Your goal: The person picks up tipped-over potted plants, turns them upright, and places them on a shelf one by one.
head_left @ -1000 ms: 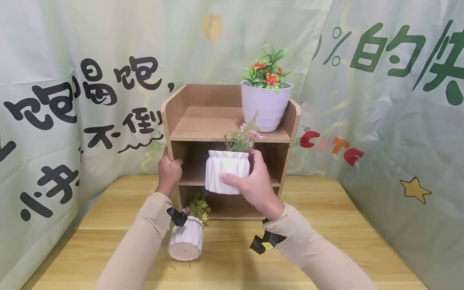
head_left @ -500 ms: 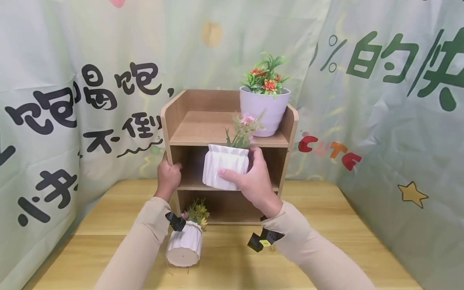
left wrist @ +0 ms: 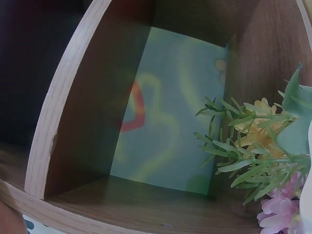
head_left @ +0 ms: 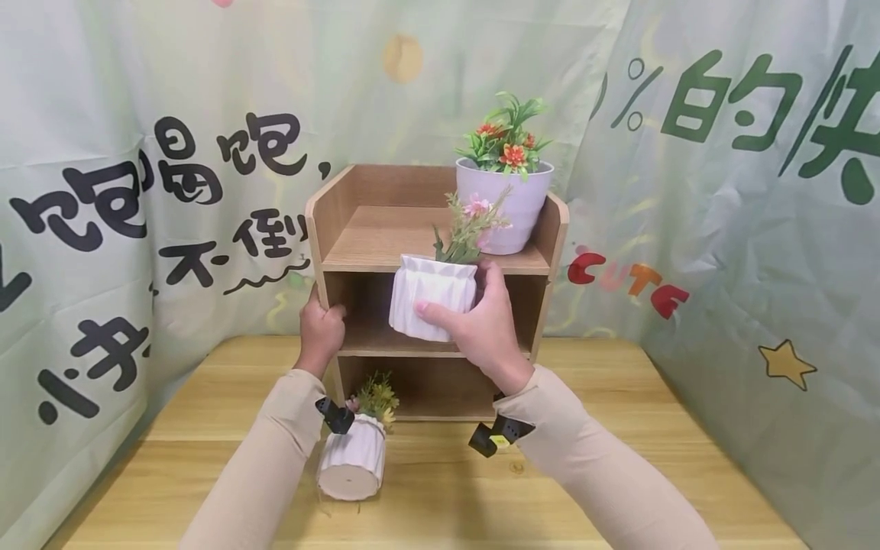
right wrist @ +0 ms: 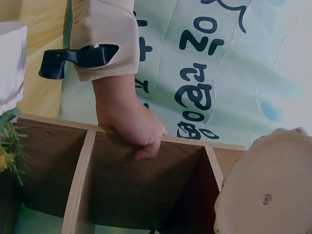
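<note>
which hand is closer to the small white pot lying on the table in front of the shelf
Left. The left hand grips the shelf's left side panel, just above the lying pot. The right hand holds another white pot, farther right.

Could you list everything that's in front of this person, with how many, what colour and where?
Wooden shelf unit: one, brown, standing at the back of the table, three levels.
Lilac pot: one, with orange-red flowers, on the top level at the right.
White ribbed pot: one, with pink flowers, held in front of the middle level.
Fluted white pot: one, with yellow and pink flowers, on the table before the shelf unit.
Table: one, light wood.
Backdrop cloth: pale green with dark lettering, behind and at both sides.
Left hand: grips the shelf unit's left side panel.
Right hand: holds the white ribbed pot.
</note>
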A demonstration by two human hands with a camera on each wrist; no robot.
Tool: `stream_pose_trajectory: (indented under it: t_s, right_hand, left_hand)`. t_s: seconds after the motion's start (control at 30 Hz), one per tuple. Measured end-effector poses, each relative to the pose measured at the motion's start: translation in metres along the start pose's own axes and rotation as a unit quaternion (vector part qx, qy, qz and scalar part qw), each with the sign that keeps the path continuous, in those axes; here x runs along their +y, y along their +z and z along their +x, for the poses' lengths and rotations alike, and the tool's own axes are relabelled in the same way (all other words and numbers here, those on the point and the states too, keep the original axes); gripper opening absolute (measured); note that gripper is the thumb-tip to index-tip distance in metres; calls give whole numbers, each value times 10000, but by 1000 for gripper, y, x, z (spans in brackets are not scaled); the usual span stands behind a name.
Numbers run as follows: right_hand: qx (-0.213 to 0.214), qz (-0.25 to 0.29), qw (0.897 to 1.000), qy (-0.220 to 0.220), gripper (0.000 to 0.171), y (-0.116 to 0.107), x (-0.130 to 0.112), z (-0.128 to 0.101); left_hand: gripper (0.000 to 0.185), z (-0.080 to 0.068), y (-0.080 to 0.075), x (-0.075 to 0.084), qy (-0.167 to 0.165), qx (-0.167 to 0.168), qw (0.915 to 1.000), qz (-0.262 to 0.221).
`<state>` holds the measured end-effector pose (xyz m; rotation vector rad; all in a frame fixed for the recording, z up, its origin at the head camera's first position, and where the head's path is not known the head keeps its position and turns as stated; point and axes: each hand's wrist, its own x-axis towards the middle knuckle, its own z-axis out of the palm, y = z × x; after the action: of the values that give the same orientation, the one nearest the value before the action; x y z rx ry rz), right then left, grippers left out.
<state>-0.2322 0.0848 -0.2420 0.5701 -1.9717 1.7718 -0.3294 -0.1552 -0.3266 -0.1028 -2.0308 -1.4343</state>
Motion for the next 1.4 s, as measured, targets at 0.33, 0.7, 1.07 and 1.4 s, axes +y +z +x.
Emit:
stream_pose_trajectory:
  t_s: [0.33, 0.7, 1.07, 1.4]
  right_hand:
    - [293, -203, 9992, -199, 76, 1, -2, 6]
    - [567, -406, 9974, -197, 81, 5, 1, 13]
    - [852, -338, 9946, -492, 78, 12, 4, 19]
    - [1079, -176, 9903, -856, 80, 14, -1, 29]
  left_hand:
    - [52, -1, 1, 0, 18, 38, 10000, -89]
    - [53, -3, -1, 1, 70, 27, 10000, -48]
    - [54, -7, -1, -4, -8, 74, 10000, -18]
    - [53, -3, 1, 0, 98, 152, 9998, -33]
